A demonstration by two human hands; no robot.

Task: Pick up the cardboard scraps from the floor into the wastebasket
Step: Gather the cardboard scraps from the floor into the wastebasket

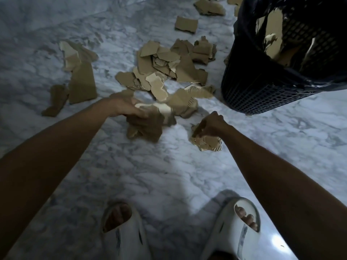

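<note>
Down on the marble floor (169,175), both of the person's hands are among the cardboard. On the left, the left hand (127,107) has its fingers curled into a bunch of torn scraps (148,121), which blur as if caught mid-lift; how firmly they are held I cannot tell. Nearer and to the right, the right hand (210,122) is closed in a fist around a smaller wad (206,142) that sticks out beneath it, seemingly just off the floor.

Just beyond the hands lies the main heap (169,64), with a separate cluster (78,76) off to the left and loose pieces (186,24) scattered farther away. At the far right stands the dark mesh wastebasket (262,94), lined with a black bag and already holding some cardboard. A pair of pale slippers (124,237) shows at the near edge.

To my eye this is the gathering step, with plenty left to clear. Next, both handfuls want carrying right and up over the basket rim before the fingers let go; the left bunch looks loose, so scraps could slip free on the way.
</note>
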